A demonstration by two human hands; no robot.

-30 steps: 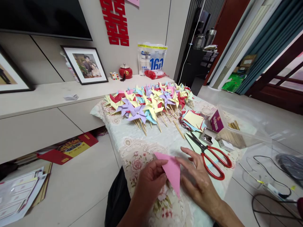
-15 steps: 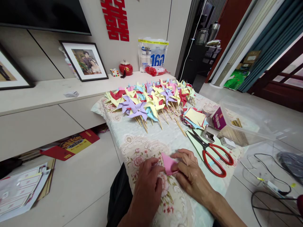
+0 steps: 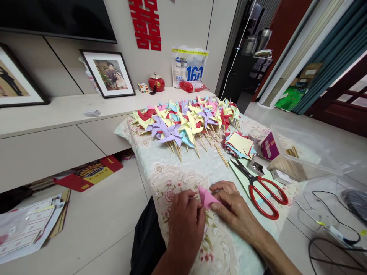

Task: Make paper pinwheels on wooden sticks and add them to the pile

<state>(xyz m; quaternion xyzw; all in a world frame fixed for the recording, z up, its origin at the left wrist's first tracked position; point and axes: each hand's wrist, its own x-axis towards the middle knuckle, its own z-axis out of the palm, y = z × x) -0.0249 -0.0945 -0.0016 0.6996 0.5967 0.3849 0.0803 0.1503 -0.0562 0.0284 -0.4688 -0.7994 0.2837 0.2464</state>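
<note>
A small folded pink paper (image 3: 207, 199) lies on the flowered tablecloth (image 3: 183, 172) near the table's front edge. My left hand (image 3: 186, 217) presses down on its left side with bent fingers. My right hand (image 3: 232, 206) holds its right side, fingers curled over the fold. Both hands touch the paper, and most of it is hidden under them. Red-handled scissors (image 3: 259, 187) lie just right of my right hand.
A heap of coloured paper pinwheels on sticks (image 3: 186, 120) fills the far end of the table. A stack of paper squares (image 3: 241, 145), a purple box (image 3: 268, 146) and a clear plastic tub of sticks (image 3: 298, 156) sit at the right. Cables (image 3: 329, 225) lie on the floor.
The pink paper went from held up as a larger triangle to folded smaller and pressed flat on the cloth. Both hands came down and closed in on it.
</note>
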